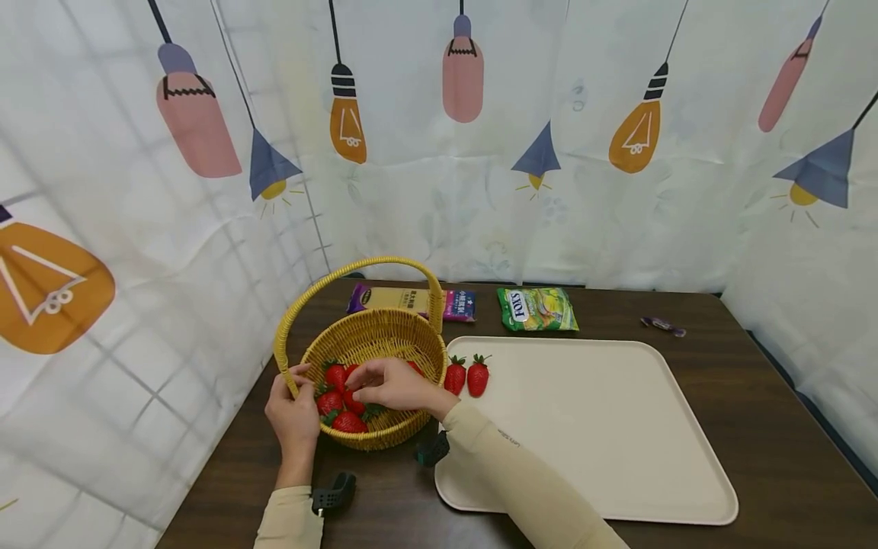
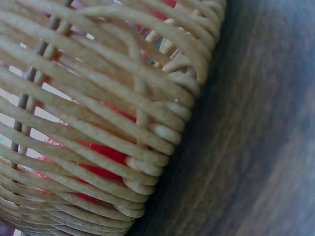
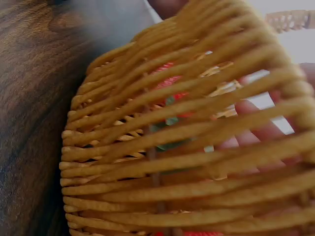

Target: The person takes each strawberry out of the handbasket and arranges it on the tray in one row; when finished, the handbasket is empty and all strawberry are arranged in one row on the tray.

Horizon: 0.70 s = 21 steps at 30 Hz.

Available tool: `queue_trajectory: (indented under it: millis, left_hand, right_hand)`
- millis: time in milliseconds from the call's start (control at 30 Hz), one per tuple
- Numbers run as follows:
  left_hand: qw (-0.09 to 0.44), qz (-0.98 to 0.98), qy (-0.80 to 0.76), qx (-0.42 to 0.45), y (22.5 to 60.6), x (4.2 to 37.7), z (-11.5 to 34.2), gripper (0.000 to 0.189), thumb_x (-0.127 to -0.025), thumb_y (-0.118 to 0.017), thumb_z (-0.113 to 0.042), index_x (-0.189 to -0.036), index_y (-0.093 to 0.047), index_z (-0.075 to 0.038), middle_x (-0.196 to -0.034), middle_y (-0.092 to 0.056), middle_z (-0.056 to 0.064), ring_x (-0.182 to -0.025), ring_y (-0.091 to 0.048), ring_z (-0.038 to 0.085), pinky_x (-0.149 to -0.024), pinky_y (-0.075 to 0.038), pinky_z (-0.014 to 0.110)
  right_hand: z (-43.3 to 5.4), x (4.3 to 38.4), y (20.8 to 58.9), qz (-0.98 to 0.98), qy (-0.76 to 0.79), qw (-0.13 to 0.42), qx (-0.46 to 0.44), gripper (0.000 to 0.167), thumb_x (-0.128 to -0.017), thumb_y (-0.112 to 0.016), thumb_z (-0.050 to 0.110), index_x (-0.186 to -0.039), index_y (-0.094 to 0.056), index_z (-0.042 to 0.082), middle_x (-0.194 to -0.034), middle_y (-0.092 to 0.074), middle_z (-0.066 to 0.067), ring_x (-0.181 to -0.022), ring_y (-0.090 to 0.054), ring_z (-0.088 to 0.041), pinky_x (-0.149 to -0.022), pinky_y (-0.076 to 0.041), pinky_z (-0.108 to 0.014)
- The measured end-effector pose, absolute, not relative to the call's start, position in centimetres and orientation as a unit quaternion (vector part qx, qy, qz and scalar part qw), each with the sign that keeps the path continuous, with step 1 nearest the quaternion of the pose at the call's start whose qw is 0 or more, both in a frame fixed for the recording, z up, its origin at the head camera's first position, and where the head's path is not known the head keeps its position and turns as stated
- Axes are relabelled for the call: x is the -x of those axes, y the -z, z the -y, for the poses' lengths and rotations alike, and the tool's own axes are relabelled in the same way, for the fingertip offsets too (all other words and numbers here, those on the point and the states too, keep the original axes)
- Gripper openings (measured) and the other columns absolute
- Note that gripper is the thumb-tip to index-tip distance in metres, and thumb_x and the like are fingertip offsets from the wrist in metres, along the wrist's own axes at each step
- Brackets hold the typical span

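Note:
A yellow wicker basket (image 1: 376,332) with a tall hooped handle (image 1: 357,264) stands on the left side of the table, several red strawberries (image 1: 350,422) inside it. My left hand (image 1: 293,408) grips its left rim at the foot of the handle. Over the right rim reaches my right hand (image 1: 394,385), its loosely bent fingers among the strawberries, thumb and forefinger apart. Through the weave, the right wrist view shows fingers (image 3: 246,125) with no berry between them. Two more strawberries (image 1: 478,376) lie on the white tray (image 1: 583,427), close beside the basket.
Behind the basket lies a purple and yellow snack packet (image 1: 398,299). A green candy bag (image 1: 537,309) rests behind the tray, with a small dark-wrapped sweet (image 1: 662,327) to its right. A printed curtain (image 1: 439,198) borders the dark wooden table (image 1: 768,427).

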<state>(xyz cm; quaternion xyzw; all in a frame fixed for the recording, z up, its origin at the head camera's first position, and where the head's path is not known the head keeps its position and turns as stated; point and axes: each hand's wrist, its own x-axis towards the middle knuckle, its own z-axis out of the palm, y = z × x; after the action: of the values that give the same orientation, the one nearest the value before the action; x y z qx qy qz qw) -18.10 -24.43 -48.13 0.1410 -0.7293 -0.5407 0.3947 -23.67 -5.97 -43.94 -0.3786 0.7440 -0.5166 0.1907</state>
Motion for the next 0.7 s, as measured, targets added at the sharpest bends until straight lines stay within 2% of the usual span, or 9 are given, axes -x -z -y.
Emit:
queue_trajectory:
  millis: [333, 467, 700]
  left_hand:
    - [0.398, 0.734, 0.531, -0.145, 48.35, 18.12, 24.50, 0.010, -0.088, -0.053, 0.005, -0.084, -0.061, 0.008, -0.106, -0.068, 0.010, -0.078, -0.052, 0.006, -0.065, -0.036, 0.023]
    - [0.396, 0.732, 0.535, -0.148, 48.41, 18.02, 24.54, 0.010, -0.089, -0.053, 0.004, -0.085, -0.062, 0.008, -0.106, -0.069, 0.009, -0.084, -0.054, 0.006, -0.067, -0.037, 0.022]
    - [0.397, 0.732, 0.535, -0.144, 48.26, 18.00, 24.58, 0.010, -0.089, -0.052, 0.005, -0.086, -0.061, 0.008, -0.107, -0.069, 0.009, -0.082, -0.053, 0.006, -0.062, -0.036, 0.021]
  right_hand:
    - [6.49, 23.98, 44.29, -0.745, 0.453, 0.274, 0.405, 0.036, -0.090, -0.068, 0.015, -0.124, -0.065, 0.005, -0.119, -0.068, -0.005, -0.100, -0.062, -0.003, -0.085, -0.049, -0.018]
    - [6.51, 23.87, 44.36, -0.751, 0.395, 0.275, 0.453, 0.039, -0.092, -0.065, 0.021, -0.129, -0.062, 0.009, -0.123, -0.066, 0.002, -0.106, -0.059, 0.000, -0.089, -0.046, -0.017]
    - [6.46, 23.78, 44.23, -0.757, 0.349, 0.271, 0.482, 0.043, -0.094, -0.063, 0.026, -0.135, -0.059, 0.013, -0.128, -0.063, 0.006, -0.112, -0.055, 0.001, -0.093, -0.043, -0.017]
